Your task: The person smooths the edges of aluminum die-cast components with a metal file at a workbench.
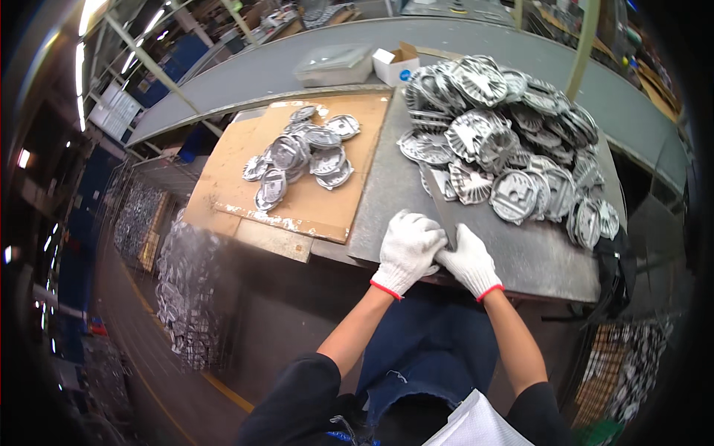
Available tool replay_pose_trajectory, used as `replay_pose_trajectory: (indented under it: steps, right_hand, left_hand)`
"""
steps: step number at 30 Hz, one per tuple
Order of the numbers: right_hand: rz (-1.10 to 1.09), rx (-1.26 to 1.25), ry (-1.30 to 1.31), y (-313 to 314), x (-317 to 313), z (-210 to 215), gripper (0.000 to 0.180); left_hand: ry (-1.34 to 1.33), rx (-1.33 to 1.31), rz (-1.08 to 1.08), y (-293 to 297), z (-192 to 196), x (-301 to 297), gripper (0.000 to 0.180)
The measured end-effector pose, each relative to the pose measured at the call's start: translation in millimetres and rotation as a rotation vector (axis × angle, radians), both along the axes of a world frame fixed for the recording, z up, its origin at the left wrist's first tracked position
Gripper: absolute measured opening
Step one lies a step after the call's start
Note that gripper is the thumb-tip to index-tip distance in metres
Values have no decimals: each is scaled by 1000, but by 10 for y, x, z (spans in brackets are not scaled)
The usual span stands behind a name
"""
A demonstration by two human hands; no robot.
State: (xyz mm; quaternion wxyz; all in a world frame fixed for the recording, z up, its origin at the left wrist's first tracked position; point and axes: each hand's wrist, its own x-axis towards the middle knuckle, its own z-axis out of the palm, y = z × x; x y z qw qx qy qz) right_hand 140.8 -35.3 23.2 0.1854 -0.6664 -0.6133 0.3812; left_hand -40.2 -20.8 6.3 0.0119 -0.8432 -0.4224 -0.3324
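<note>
At the near edge of the bench both my hands, in white knit gloves with red cuffs, are close together. My right hand [470,260] is closed round the near end of a long flat grey file [442,208], which points away from me. My left hand [409,249] is closed on a metal casting; most of it is hidden under the glove, and only a bit of its edge [431,270] shows between the hands. Just beyond the file's far end rises a big heap of round, ribbed silver castings [513,141].
On the left, several castings [297,152] lie on a cardboard sheet [349,201]. Behind stand a clear plastic box [335,65] and an open white carton [396,65], before a long grey conveyor [275,67]. Wire cages of castings [190,297] stand on the floor at left and lower right.
</note>
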Motion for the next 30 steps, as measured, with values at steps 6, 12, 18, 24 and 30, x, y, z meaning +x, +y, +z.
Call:
replay_pose_trajectory:
  steps: [6, 12, 18, 24, 30]
  right_hand:
    - [3, -40, -6, 23, -3, -47, 56]
    - [-43, 19, 7, -32, -50, -115, 56]
    - [26, 23, 29, -79, 91, 42, 57]
    - [-45, 286, 381, -241, 448, -232, 42]
    - [-125, 202, 306, -237, 520, -376, 44]
  left_hand:
    - [-204, -89, 63, -31, -25, 68, 15]
    - [-401, -133, 57, -193, 129, 223, 13]
    - [-633, -234, 136, 165, 935, 7, 16]
    - [-659, -565, 188, 12, 258, -99, 19]
    - [-306, -487, 157, -58, 19, 19, 22]
